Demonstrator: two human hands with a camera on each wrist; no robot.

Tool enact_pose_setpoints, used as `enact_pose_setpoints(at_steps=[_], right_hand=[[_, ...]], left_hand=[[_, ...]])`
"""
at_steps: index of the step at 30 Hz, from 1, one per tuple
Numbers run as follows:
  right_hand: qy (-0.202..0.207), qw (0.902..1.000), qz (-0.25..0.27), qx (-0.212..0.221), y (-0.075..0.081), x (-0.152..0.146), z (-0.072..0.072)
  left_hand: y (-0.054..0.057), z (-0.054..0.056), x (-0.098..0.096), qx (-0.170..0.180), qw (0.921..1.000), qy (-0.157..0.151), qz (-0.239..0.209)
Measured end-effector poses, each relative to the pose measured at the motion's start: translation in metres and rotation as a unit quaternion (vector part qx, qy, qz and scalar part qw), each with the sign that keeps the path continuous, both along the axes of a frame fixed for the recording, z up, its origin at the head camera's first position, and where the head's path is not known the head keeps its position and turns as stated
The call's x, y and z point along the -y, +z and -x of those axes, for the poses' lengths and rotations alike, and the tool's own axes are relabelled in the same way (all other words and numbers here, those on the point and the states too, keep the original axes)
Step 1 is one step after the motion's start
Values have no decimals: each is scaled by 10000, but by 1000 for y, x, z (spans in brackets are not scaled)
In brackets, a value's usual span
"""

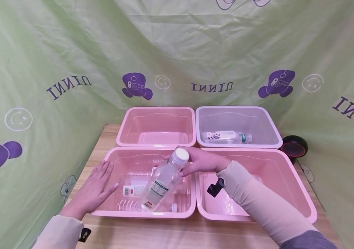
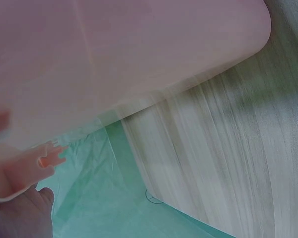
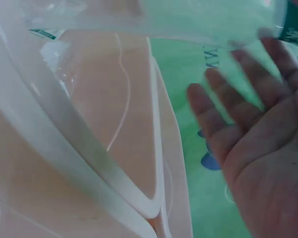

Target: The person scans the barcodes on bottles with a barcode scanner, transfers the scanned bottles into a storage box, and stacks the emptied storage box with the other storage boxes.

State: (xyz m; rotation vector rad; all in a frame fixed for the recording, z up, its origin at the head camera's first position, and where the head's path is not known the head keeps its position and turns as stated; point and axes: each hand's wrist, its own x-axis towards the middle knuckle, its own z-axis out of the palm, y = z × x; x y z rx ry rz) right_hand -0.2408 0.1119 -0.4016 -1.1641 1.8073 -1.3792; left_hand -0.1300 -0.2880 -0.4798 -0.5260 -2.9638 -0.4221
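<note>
The left hand (image 1: 96, 190) is held at near left, back upward, fingers (image 1: 101, 170) stretched toward the far side, thumb (image 1: 109, 190) spread to the right. The right arm (image 1: 261, 200) is extended leftward from near right; in the right hand (image 1: 204, 159), a pinch is formed by thumb and spread fingers.

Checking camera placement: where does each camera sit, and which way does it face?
Head: worn on the head, facing forward and down at tubs; left hand, right hand, forearms show.
Left wrist: on that wrist, facing a pink tub wall and tabletop; part of left hand shows.
Right wrist: on that wrist, looking past the right hand's palm at bottle and tubs.
Head and right wrist share the bottle.
</note>
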Motion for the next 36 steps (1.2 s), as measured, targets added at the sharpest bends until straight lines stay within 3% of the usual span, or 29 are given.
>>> enact_pose_setpoints(at_steps=[10,15,19,23,36], right_hand=[[-81,9966,-30,-814,6,14,-9],[-900,9899,-216,-1077,5,14,-13],[-1927,9750,-550,-965,1,11,-11],[-2531,9601,-906,-764,-3,5,-7],[-2694,9576,-1006,-154,-4,-38,-6]], left_hand=[[2,0,0,-8,10000,17,-6],[1,1,-1,33,10000,12,5],[2,0,-1,26,10000,6,15],[3,0,-1,21,10000,8,7],[4,-1,-2,40,10000,-4,-6]])
